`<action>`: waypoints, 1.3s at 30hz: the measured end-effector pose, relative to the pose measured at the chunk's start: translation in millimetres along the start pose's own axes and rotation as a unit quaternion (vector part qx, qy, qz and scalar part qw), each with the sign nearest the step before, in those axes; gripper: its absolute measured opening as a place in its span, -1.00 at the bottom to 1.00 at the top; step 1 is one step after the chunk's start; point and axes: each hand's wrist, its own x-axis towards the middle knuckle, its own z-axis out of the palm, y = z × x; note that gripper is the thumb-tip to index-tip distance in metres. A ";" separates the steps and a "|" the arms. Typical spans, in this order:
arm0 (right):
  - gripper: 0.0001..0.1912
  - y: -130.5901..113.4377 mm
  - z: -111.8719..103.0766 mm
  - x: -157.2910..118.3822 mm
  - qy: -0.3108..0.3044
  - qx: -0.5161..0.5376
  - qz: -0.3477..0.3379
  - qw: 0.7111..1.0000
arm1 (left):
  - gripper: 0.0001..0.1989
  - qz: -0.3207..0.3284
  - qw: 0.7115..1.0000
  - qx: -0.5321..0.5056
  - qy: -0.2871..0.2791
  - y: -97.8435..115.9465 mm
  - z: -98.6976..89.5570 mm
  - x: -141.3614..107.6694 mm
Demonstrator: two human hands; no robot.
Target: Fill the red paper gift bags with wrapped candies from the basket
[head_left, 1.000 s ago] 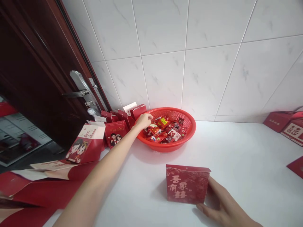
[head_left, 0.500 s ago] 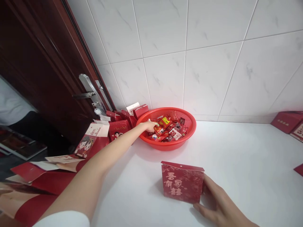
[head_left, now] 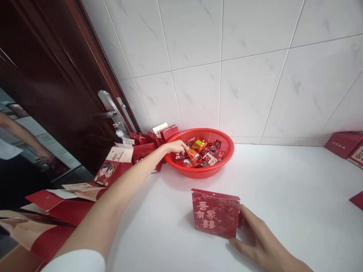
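My left hand [head_left: 177,148] reaches into a red plastic basket [head_left: 198,173] at its left side. The fingertips are closed on the edge of an orange-red wrapped candy [head_left: 193,154]. Several other wrapped candies, mostly red, fill the basket around it, one of them yellow-green [head_left: 198,145]. In front of the basket a small dark red candy box [head_left: 216,214] with pink characters stands upright on the white table. Its top is a folded ridge. My right hand [head_left: 256,240] grips the box's right side between thumb and fingers; some fingers are hidden behind it.
More red gift boxes [head_left: 113,166] stand along the left, several with raised flaps [head_left: 42,202]. Other red boxes [head_left: 343,145] sit at the far right. A tiled wall [head_left: 249,94] backs the table. Behind a dark door [head_left: 65,75], another person's arm [head_left: 25,136] shows.
My left hand has risen slightly out of the candies, showing more of its fingers. My right hand keeps its hold on the box. The other person's arm has come into view behind the door.
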 end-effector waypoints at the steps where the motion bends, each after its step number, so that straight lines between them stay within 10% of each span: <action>1: -0.33 0.6 0.1 0.0 0.000 -0.001 -0.002 1.000 | -0.74 0.015 0.999 -0.049 0.007 0.8 -3.9 -4.4; 16: -0.39 -4.7 -31.0 6.7 0.008 0.090 -0.001 0.996 | -0.65 0.112 0.942 -0.317 0.010 11.3 0.0 -39.7; 21: -0.65 -35.9 -54.9 64.0 0.159 0.099 0.002 0.982 | -0.70 0.155 0.928 -0.336 -0.026 7.5 12.1 -43.8; 27: -0.62 -55.9 -37.5 171.9 0.190 0.118 -0.014 0.975 | -0.57 0.183 0.906 -0.376 -0.061 21.4 33.2 -53.3; 39: -0.70 -49.5 -25.6 226.6 0.047 0.262 0.031 0.963 | -0.60 0.195 0.912 -0.360 0.002 26.3 50.3 -48.8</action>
